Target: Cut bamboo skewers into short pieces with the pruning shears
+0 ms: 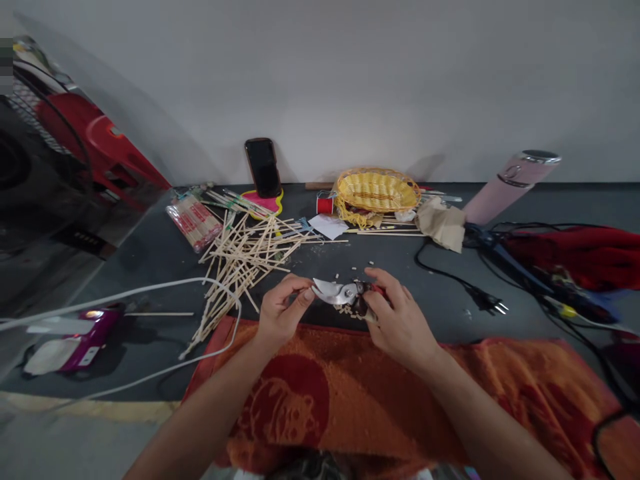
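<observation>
My right hand [397,313] is wrapped round the handles of a pair of pruning shears [345,293], whose metal blades point left and stand apart. Close to the blade tips, my left hand [285,308] pinches what looks like the end of a thin wooden stick; most of it is hidden by the fingers. Several short cut stick pieces [350,311] lie on the dark table under the shears. To the left of my left hand spreads a loose pile of thin wooden sticks [245,253].
An orange towel [380,393] covers the near edge. Behind stand a phone [263,168], a yellow basket [377,192], a red thread spool [325,205] and a pink bottle [510,187]. A purple device [90,340] with a white cable lies left; a black plug [487,300] lies right.
</observation>
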### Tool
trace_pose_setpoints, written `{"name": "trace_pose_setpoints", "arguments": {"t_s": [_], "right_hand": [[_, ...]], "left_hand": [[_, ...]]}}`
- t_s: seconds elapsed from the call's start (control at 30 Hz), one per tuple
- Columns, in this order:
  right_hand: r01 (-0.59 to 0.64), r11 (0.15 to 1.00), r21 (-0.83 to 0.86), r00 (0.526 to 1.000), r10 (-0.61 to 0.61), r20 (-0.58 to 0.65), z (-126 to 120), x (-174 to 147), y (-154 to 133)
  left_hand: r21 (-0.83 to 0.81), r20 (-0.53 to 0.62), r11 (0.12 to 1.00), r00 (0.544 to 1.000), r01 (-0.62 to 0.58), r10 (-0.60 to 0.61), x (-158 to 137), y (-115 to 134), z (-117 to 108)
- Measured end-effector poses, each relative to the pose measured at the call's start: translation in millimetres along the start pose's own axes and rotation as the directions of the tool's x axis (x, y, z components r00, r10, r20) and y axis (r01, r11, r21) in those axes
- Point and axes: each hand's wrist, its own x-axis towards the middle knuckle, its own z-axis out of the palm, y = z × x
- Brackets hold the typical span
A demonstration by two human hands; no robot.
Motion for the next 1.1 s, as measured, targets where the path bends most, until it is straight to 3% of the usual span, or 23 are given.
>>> {"name": "trace_pose_setpoints", "arguments": {"t_s": [0.37, 0.77, 1.1], "right_hand": [[0.004, 0.998, -0.056, 0.997, 0.001, 0.077, 0.3, 0.5, -3.3], [0.069, 0.995, -0.065, 0.997, -0.067, 0.034, 3.5, -1.4, -0.7], [0.024, 1.000, -0.020, 0.999, -0.024, 0.024, -0.7, 1.2, 2.7]], "left_hand": [[-0.039, 0.068, 0.999, 0.997, -0.036, 0.038, 0.4, -3.6, -0.2], [-0.057, 0.122, 0.998, 0.992, -0.006, 0.013, 0.5, -0.2, -1.1], [-0.043, 0.034, 0.999, 0.999, -0.019, 0.021, 1.6, 0.2, -1.4]]}}
